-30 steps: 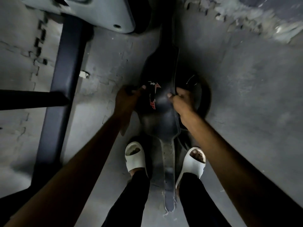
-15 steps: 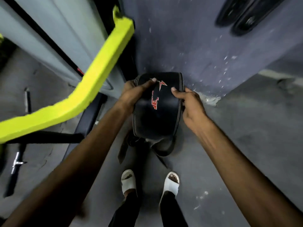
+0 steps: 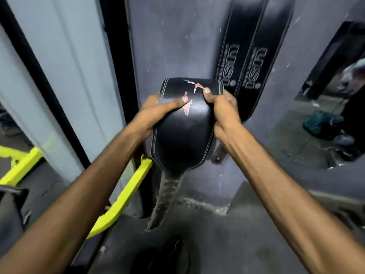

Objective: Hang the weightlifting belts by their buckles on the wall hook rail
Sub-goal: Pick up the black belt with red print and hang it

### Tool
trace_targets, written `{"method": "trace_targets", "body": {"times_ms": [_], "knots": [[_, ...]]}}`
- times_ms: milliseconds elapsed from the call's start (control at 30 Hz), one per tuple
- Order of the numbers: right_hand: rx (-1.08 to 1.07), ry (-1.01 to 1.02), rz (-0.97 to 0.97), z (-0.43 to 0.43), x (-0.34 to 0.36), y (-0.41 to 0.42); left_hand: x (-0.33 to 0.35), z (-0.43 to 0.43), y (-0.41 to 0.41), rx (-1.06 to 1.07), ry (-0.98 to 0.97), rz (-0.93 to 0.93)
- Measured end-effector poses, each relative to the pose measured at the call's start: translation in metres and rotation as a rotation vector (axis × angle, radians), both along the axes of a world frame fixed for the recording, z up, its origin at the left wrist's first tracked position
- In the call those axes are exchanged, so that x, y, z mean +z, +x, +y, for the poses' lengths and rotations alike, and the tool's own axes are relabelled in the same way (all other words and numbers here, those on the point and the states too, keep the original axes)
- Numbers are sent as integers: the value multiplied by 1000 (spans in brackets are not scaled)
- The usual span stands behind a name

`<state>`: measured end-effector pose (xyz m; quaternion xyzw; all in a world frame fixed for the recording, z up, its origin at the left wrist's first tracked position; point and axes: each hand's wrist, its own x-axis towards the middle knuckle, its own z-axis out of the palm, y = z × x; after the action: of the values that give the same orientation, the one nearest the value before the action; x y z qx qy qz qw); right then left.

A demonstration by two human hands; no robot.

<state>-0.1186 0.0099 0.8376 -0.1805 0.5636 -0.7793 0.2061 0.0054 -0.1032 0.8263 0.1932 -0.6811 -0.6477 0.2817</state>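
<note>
I hold a black leather weightlifting belt (image 3: pixel 181 133) with a red and white logo, folded over at its top, in front of a dark purple wall. My left hand (image 3: pixel 158 111) grips its left edge and my right hand (image 3: pixel 223 107) grips its right edge, thumbs on the front face. The belt's narrow worn tail (image 3: pixel 164 198) dangles toward the floor. A strap end with a rivet (image 3: pixel 218 155) peeks out behind my right hand. Two black belts (image 3: pixel 248 56) with pale lettering hang on the wall just behind and right. Neither the hook rail nor any buckle shows.
A grey panel with black frame (image 3: pixel 65 76) stands at the left. Yellow machine bars (image 3: pixel 122 196) sit low on the left. A mirror or opening (image 3: pixel 335 95) at the right shows a teal bag (image 3: pixel 320 123). A dark disc (image 3: pixel 166 258) lies on the concrete floor below.
I have lifted the belt from the floor up to chest height and turned toward the wall. The two hanging belts now fill the upper right; my feet have left the view.
</note>
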Motion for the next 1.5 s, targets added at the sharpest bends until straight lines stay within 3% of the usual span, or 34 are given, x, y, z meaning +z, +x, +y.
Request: {"method": "trace_targets", "body": {"times_ms": [200,333,433,600,733,933,1100,1200,1300,1400,1500], "knots": [[-92,-94,208,16,156,24,60,38,38,88,-147,154],[-125,-163,260,33,215,39,68,45,56,2,-258,85],[-179,-206,321,46,249,49,113,44,65,-94,-372,24],[-186,-289,388,62,288,55,256,43,60,-267,-122,278],[-159,-322,482,77,305,58,322,60,47,-125,-58,337],[60,-317,606,116,282,57,347,79,38,-31,-92,453],[148,-97,743,129,197,57,346,94,34,-29,-213,527],[200,73,809,135,186,51,340,95,38,-59,-242,543],[321,35,735,136,210,44,340,94,42,-72,-220,566],[469,-223,412,134,258,28,339,93,46,-90,-235,572],[492,-407,256,130,307,16,327,99,50,-131,-277,545]]}}
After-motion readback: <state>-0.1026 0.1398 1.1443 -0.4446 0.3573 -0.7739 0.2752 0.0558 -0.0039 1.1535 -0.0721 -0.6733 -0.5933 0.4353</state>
